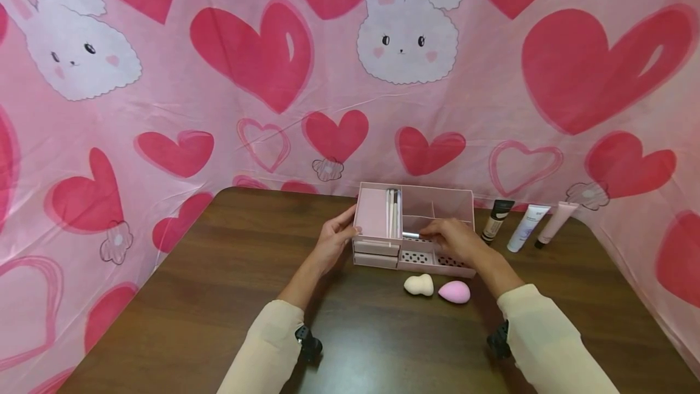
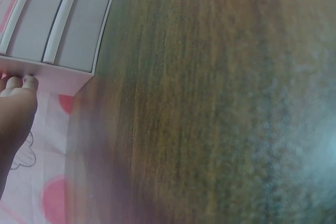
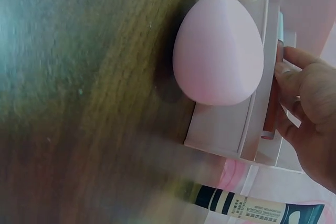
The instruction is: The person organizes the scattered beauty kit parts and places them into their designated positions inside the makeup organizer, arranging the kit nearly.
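A pink makeup organizer (image 1: 377, 205) stands at the back of the table. My left hand (image 1: 332, 239) holds its left side, the thumb over the front corner; in the left wrist view the fingertips (image 2: 30, 82) touch the side wall. With its fingers, my right hand (image 1: 454, 239) pinches a reddish-brown lip gloss tube (image 3: 273, 98) with a pale cap, lying sideways over the front compartments. Several makeup brushes (image 1: 392, 211) stand in a narrow slot of the organizer. A pink makeup sponge (image 1: 454, 292) and a cream sponge (image 1: 418, 285) lie just in front.
Right of the organizer stand a black-and-beige foundation tube (image 1: 496, 222), a white tube (image 1: 528, 228) and a pink tube (image 1: 556, 224). Two drawers (image 1: 375, 254) are closed at the organizer's front left. Behind the wooden table (image 1: 219, 297) hangs a pink heart-patterned cloth (image 1: 339, 84).
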The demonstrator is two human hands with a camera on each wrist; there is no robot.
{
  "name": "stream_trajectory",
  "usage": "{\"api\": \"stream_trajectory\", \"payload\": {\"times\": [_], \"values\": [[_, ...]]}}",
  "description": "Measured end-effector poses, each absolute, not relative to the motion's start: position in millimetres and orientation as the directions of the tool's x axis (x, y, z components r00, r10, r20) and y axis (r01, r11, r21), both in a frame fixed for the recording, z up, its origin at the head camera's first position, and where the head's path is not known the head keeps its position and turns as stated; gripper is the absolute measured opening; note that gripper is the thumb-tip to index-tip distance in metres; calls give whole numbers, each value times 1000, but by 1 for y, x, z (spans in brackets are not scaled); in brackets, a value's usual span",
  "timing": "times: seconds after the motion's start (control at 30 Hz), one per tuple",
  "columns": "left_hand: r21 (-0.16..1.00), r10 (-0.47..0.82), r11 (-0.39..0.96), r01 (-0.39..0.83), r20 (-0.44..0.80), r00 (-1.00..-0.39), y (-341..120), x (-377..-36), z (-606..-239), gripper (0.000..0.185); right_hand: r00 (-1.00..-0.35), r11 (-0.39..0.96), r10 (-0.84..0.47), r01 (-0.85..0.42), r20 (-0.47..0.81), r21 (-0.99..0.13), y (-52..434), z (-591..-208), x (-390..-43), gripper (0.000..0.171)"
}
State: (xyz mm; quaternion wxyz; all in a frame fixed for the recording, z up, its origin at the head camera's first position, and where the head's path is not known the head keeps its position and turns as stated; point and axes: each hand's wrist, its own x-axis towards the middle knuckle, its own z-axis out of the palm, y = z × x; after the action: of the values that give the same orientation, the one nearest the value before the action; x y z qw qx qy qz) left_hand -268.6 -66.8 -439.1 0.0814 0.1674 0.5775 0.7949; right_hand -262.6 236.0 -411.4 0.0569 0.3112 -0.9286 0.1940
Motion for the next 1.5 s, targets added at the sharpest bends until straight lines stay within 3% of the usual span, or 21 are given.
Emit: {"api": "stream_trajectory", "payload": {"times": [0.47,0.93,1.5], "values": [[954,311,-293,64,158,-937,-66,-267,-438,64,-813,738,-560,-576,158,-352,240,-412,-270,28],[955,306,-292,49,142,-942,-65,-267,-439,63,-774,689,-608,-626,178,-366,242,-415,-279,28],[953,305,-297,61,156,-939,-64,-265,-437,65,-772,673,-621,-615,138,-411,244,-415,-287,32]]}}
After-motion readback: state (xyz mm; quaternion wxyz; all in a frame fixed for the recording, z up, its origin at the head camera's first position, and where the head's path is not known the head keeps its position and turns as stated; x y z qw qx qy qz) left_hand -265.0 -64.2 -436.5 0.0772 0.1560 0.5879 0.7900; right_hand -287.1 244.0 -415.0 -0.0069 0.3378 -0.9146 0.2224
